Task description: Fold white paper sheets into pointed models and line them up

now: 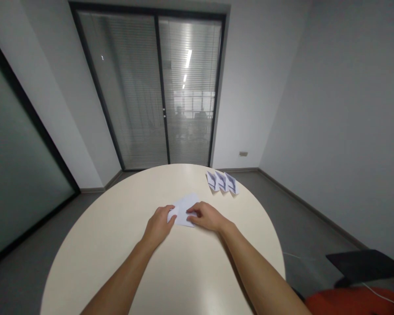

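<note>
A white sheet of paper [183, 210], with angled edges that look folded, lies near the middle of the round table. My left hand [160, 225] grips its left edge, thumb on top and fingers at the far side. At the right part of the sheet, my right hand [206, 216] pinches the paper between thumb and forefinger. The fingertips hide some of the paper's edges. Farther back to the right, three folded paper pieces [221, 182] stand in an overlapping row, apart from both hands.
The cream round table [124, 227] fills the foreground, its curved rim beyond the paper. A red chair seat [354, 302] and a black panel [364, 265] are at the lower right. Glass doors with blinds [134, 96] close off the far side.
</note>
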Tool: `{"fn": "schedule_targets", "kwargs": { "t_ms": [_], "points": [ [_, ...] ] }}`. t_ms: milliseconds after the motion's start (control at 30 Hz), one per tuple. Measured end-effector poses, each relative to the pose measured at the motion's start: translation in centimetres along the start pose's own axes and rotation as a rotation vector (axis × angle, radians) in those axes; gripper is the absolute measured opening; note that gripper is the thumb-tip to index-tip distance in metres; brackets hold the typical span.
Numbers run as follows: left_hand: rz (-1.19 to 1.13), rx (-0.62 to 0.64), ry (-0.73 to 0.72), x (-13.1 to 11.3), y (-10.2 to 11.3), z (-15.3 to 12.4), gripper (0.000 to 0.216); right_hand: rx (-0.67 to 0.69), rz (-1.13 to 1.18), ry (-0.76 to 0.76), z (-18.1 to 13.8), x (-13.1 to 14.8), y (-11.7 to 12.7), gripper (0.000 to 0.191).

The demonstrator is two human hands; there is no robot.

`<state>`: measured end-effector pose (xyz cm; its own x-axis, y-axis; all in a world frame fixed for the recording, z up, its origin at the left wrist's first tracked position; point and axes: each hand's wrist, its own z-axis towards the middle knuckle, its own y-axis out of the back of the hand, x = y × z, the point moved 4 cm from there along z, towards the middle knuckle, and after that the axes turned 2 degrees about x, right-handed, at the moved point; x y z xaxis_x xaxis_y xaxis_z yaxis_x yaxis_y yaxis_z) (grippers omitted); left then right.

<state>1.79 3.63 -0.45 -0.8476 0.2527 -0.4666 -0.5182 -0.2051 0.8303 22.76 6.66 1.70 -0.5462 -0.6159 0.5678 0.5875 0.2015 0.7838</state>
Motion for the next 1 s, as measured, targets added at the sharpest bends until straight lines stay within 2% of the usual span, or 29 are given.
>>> {"fn": "schedule_targets", "kwargs": {
  "t_ms": [467,667,833,900,1000],
  "points": [
    [0.087,0.026,-0.097,-1.2,0.5,-0.1,0.022,0.039,-0.011,0.010,0.0,-0.2,-0.3,0.042],
    [0.163,0.133,-0.147,-2.6,0.6,-0.2,0.029,0.036,-0.051,0.046,0.0,-0.1,-0.5,0.043],
    [0.160,0.129,-0.162,-3.4,0.7,-0.8,0.033,0.001,-0.120,0.139,0.0,0.2,-0.5,0.051],
    [0.167,0.129,-0.161,-3.5,0.6,-1.0,0.040,0.000,-0.161,0.128,-0.1,0.0,-0.6,0.057],
    [0.166,0.137,-0.162,-3.4,0.3,-1.1,0.046,0.018,-0.198,0.097,-0.2,-0.3,-0.7,0.057]
  ]
}}
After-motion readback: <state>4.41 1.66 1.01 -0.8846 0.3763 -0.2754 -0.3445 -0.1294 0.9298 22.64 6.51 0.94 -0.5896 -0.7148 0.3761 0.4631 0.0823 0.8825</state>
